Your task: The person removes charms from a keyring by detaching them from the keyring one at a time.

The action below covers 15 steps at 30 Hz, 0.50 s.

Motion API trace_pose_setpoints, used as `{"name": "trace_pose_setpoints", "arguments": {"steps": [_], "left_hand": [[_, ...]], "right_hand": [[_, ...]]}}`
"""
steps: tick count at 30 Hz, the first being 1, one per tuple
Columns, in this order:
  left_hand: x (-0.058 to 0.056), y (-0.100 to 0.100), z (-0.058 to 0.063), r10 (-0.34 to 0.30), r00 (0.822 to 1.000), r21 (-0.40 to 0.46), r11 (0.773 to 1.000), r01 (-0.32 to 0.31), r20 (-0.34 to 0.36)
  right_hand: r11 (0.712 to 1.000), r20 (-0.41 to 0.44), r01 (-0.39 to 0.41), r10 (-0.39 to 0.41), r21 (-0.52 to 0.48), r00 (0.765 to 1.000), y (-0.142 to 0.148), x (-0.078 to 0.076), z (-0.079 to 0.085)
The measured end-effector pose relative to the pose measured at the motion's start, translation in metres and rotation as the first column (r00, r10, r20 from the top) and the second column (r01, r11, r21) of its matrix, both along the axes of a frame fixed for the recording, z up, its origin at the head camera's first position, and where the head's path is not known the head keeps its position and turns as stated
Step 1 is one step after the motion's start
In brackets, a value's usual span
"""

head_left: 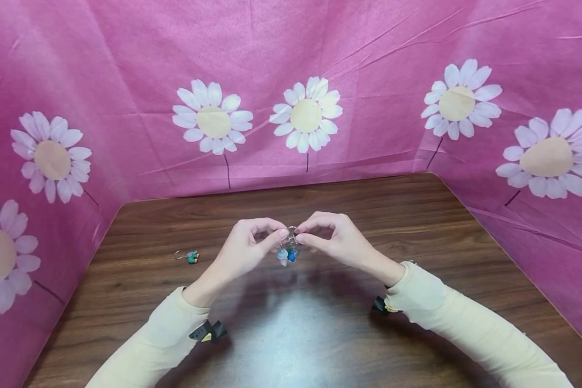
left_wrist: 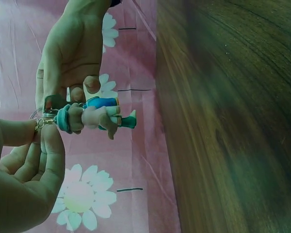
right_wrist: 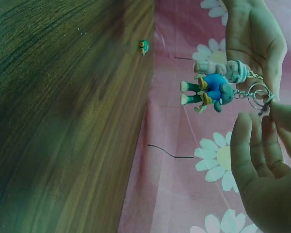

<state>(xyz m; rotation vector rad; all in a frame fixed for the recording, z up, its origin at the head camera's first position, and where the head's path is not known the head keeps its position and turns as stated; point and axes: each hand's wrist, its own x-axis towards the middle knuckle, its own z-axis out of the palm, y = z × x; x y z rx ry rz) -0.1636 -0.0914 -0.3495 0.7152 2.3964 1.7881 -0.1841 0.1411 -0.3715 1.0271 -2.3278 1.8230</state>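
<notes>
Both hands meet above the middle of the table. My left hand (head_left: 247, 243) pinches the metal hardware of the keychains between thumb and fingers. Opposite it, my right hand (head_left: 343, 241) pinches a key ring (right_wrist: 258, 95). Two figurine keychains hang below the fingertips: a pale figure with a teal hat (left_wrist: 89, 118), and a blue elephant-like figure (right_wrist: 214, 88) with green legs. Fingertips partly hide how the rings are joined. Apart from the hands, a green figurine keychain (head_left: 192, 257) with its own ring lies on the table to the left.
The brown wood-grain table (head_left: 291, 339) is bordered at the back and sides by a pink cloth (head_left: 368, 48) with white daisies. Black straps with small dark pieces (head_left: 208, 331) sit at the cream sleeves (head_left: 170, 328).
</notes>
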Motion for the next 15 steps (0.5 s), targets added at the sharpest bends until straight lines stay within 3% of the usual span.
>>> {"name": "trace_pose_setpoints", "arguments": {"steps": [5,12,15], "left_hand": [[0.0,-0.0005,0.0023,-0.019,1.0,-0.009,1.0,0.019,0.008],[-0.0007,-0.0035,0.0004,0.023,1.0,-0.073,0.997,-0.022,0.02],[-0.001,-0.0035,-0.0012,0.03,0.999,-0.102,0.994,-0.031,-0.012]], "right_hand": [[1.0,-0.013,0.012,-0.012,-0.001,1.0,-0.0007,0.0009,-0.0004],[1.0,0.043,0.017,-0.017,-0.004,0.999,-0.0026,0.002,0.0021],[1.0,-0.011,0.026,-0.026,0.014,1.0,-0.0033,0.0024,0.0026]]}}
